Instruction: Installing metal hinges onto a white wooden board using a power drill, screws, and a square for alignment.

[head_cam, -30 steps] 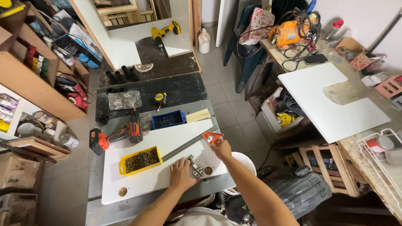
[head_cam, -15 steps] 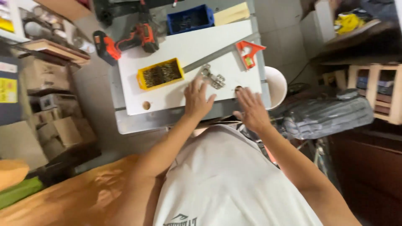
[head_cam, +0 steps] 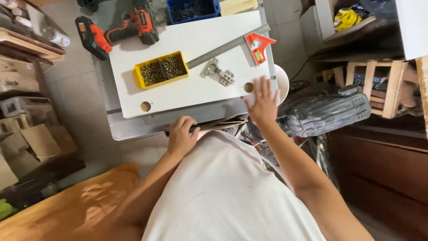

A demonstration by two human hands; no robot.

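left hand (head_cam: 182, 136): closed around a dark thin object at the near edge of the counter (head_cam: 129, 129), fingers curled over it; what the object is, cannot tell
dark thin object (head_cam: 218, 125): sticks out to the right from the left fist, lying along the counter's front edge, just under the white panel
right hand (head_cam: 263, 102): open, fingers spread, palm down, at the near right corner of the white panel (head_cam: 191, 85); holds nothing; touching the panel or just above it, cannot tell
hands: apart, left one clamped, right one flat and empty
white panel: lies flat on the counter, two round holes near its front edge, left hole (head_cam: 145, 106), right hole (head_cam: 248, 87) just beside the right fingertips
hinge (head_cam: 217, 72): metal cabinet hinge on the panel, near the right hole, apart from both hands
yellow bin (head_cam: 161, 69): full of screws, on the panel, left of the hinge
square (head_cam: 236, 44): metal ruler blade with red-orange head, slanted across the panel's far right
drill (head_cam: 118, 30): red and black cordless, on the counter at the panel's far left edge
blue bin (head_cam: 192, 10): beyond the panel, top of view
person: white shirt, seen from above
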